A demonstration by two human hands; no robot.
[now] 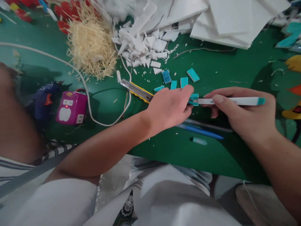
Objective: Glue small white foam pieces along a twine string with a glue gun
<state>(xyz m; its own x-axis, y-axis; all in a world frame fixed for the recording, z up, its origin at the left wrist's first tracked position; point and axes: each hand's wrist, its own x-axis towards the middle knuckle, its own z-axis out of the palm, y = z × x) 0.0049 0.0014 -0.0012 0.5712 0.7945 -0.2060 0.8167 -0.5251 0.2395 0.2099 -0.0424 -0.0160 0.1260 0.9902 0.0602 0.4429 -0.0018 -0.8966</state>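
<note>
My right hand (pixel 244 110) is closed around a white marker (pixel 244 101) with a teal end. The marker's tip meets a small teal-coloured foam piece (pixel 194 97), which my left hand (pixel 169 103) pinches at its fingertips. Just beyond the left hand lie several loose teal pieces (pixel 184 82) and a darker blue one (pixel 166 76). A yellow utility knife (pixel 138 91) rests partly under the left hand. Below the hands are a blue pen (pixel 202 131), a dark slender rod (pixel 209 125) and a clear teal marker cap (pixel 199 141).
White foam scraps (pixel 143 45) and foam sheets (pixel 230 18) cover the back. Pale shredded straw (pixel 91 47) sits left of them. A white cable (pixel 82 75) loops past a magenta power adapter (pixel 71 107) and a blue glue gun (pixel 44 97). Another person's limb (pixel 16 119) is at far left.
</note>
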